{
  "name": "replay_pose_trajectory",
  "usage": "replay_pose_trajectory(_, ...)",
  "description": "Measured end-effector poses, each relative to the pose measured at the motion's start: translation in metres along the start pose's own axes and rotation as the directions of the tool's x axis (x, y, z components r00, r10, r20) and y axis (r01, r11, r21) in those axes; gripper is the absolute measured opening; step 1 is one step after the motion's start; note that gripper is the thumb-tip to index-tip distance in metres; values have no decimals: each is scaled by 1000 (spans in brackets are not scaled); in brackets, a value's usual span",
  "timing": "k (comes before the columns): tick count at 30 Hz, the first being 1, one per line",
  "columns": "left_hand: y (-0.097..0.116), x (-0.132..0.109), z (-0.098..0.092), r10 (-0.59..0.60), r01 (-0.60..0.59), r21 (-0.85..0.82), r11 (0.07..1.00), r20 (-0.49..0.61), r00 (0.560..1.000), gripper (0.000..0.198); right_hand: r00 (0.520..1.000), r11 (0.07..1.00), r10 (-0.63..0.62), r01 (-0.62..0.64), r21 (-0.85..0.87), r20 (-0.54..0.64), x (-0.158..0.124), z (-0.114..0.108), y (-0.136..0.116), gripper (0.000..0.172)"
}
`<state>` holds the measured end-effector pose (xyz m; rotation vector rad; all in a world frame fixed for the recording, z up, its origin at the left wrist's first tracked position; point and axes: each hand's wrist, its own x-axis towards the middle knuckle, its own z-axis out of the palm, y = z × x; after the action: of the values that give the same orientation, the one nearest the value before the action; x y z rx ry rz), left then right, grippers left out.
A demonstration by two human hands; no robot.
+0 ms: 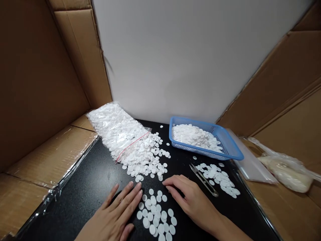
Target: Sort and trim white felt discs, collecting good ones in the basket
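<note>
My left hand lies flat on the black table, palm down with the fingers stretched out, its fingertips beside a loose group of small white round discs. On the other side of that group rests my right hand, fingers bent and thumb a little apart from the index finger; nothing shows between them. Farther back, a larger heap of white discs spills from the mouth of a clear zip bag full of them. Thread snips lie just beyond my right hand, next to another pile of discs.
A blue plastic basket holding many white discs stands at the back right. Beside it lie a flat clear plastic bag and a knotted bag with pale contents. Cardboard walls and a white panel enclose the table.
</note>
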<state>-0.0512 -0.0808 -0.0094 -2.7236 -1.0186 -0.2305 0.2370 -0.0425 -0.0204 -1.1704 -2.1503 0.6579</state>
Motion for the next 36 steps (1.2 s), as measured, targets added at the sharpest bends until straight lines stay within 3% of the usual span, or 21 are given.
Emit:
replay_pose_trajectory(2,-1,-5,1,-18,19,-33,999,29,999,68,1000,1000,-10,10,-8,6,-1,0,0,19)
replay_pose_trajectory(4,-16,-20,4,-67,67,0,998,3,998,72,1000,1000,-14,14,-12,-14,-1,-1,1,20)
replay_pose_trajectory(6,-39,-37,6,-191,203,93,975,-129,973,69,997,1000,12,-12,-8,-71,0,-1,3,20)
replay_pose_trajectory(8,-61,-46,5,-304,347,136,928,-264,915,63,989,999,44,-43,10,-140,3,-1,4,19)
replay_pose_trajectory(11,-74,-35,0,-348,371,70,926,-221,911,59,983,998,45,-38,41,-176,9,1,5,18)
replay_pose_trajectory(13,-67,-14,1,-334,348,52,936,-179,925,54,988,999,35,-29,44,-150,13,4,6,19)
replay_pose_trajectory(15,-54,13,4,-214,217,-4,976,-167,962,42,993,999,29,-27,21,-113,16,9,6,20)
replay_pose_trajectory(18,-35,56,8,-114,116,-160,980,19,993,22,997,999,0,-4,-44,-80,19,15,7,19)
replay_pose_trajectory(21,-29,87,7,-119,183,-274,944,233,965,17,997,997,-43,38,-71,-70,20,17,10,17)
replay_pose_trajectory(23,-32,98,9,-149,248,-335,909,293,944,18,995,996,-63,58,-65,-81,20,17,12,16)
replay_pose_trajectory(29,-39,94,28,-169,277,-470,838,259,951,15,993,999,-33,36,31,-114,19,15,13,19)
replay_pose_trajectory(33,-30,89,36,-94,151,-526,837,134,986,19,990,995,17,-3,97,-142,17,16,15,18)
replay_pose_trajectory(36,-21,88,39,-13,24,-540,841,25,1000,18,990,995,-19,32,92,-142,14,16,16,15)
